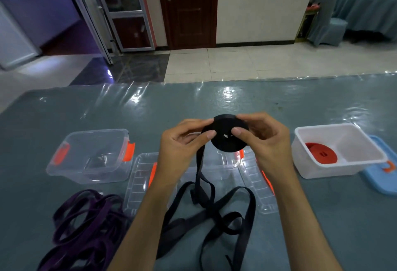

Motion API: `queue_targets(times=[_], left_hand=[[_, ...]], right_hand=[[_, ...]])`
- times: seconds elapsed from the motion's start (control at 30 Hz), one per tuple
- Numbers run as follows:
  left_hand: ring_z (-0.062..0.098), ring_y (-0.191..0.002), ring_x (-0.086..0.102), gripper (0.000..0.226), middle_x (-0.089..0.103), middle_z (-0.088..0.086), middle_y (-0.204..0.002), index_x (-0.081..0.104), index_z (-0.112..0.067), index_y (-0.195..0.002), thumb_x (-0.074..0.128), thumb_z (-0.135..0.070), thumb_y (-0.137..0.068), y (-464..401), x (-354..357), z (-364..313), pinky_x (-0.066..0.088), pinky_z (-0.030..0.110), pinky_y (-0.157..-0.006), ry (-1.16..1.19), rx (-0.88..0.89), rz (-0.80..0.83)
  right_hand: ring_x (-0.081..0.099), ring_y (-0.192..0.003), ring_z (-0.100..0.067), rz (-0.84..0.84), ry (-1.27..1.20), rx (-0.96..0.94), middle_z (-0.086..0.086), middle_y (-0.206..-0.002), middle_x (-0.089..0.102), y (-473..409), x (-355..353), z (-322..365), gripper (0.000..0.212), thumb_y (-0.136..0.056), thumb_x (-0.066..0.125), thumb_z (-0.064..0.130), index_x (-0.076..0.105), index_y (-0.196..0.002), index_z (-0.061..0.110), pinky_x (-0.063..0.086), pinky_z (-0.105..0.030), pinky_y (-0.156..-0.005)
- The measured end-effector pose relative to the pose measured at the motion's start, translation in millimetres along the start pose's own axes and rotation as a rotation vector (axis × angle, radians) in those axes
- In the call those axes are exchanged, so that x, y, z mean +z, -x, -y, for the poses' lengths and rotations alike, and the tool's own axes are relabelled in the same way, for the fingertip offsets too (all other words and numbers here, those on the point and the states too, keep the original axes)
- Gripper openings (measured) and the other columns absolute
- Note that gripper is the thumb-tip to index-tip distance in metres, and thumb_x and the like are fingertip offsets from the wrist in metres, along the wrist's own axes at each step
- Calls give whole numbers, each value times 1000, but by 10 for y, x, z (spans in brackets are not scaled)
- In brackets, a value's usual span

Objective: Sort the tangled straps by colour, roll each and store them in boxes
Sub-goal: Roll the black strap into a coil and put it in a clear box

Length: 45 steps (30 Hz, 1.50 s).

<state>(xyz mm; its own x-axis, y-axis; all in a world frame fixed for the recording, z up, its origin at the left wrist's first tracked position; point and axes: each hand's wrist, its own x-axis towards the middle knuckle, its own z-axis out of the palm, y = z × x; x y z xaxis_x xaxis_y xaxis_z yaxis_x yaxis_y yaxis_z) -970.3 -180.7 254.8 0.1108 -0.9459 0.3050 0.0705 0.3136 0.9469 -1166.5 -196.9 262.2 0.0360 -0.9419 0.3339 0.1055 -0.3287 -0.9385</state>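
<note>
Far left, near edge: purple strap (86,234) in a loose tangled heap on the grey-green table (322,217), nothing touching it. Just behind it, clear box (90,157) with orange clips, open top; something small and dark shows through its base, can't tell what. Right of that, a clear lid (139,180) lies flat, partly under the left forearm.

Centre: left hand (180,146) raised above the table, thumb and fingertips pinching the left edge of the black roll (227,135). The roll is a flat wound disc held face-on between both hands, off the table. Right hand (266,141) pinches its right side, thumb on the near face, fingers curled behind. So both hands grasp the roll, neither is free.

The unrolled black strap (214,212) hangs from the roll's left-bottom edge straight down between the wrists, then spreads in loose loops on the table between the forearms. A second clear box (227,163) sits behind the hanging tail, mostly hidden by the hands; another clear lid (260,187) lies beside the right forearm.

Right: white box (343,169), open, red roll (321,154) lying in its left part. Blue lid (382,176) flat just beyond the white box, touching or partly under it.
</note>
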Motion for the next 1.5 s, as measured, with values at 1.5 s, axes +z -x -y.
queue_targets(times=[1.5], left_hand=[[9, -95, 76, 31, 80, -8, -98, 78, -22, -102, 87, -6, -78, 231, 37, 4, 57, 18, -86, -139, -93, 55]], right_hand=[[77, -94, -20, 59, 84, 26, -3, -96, 79, 229, -134, 3, 19, -85, 80, 5, 72, -101, 13, 60, -30, -82]])
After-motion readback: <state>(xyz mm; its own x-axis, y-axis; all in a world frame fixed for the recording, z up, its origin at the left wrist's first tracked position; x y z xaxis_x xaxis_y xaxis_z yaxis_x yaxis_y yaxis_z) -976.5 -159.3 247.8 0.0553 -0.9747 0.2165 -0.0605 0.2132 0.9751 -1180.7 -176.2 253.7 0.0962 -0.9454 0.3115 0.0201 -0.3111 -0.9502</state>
